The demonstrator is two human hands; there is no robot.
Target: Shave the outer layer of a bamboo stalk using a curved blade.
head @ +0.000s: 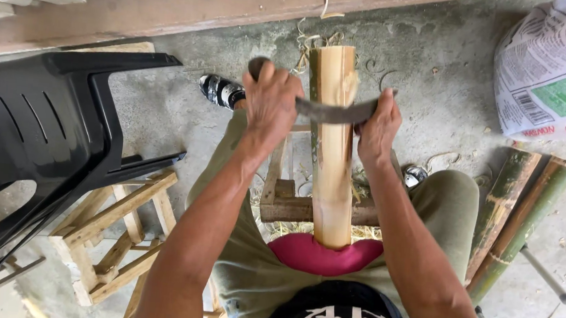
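Clearly, both hands grip a curved dark metal blade [331,110] laid across a pale split bamboo section [333,150]. The left hand [271,100] has its fingers clenched on one end, the right hand [378,126] on the other. The bamboo leans from a pink pad [324,255] at the waist over a small wooden stand [293,204]. Even pull and a shallow blade angle seem best. A printed white woven sack [557,67] lies at the floor's far right; its contents are hidden.
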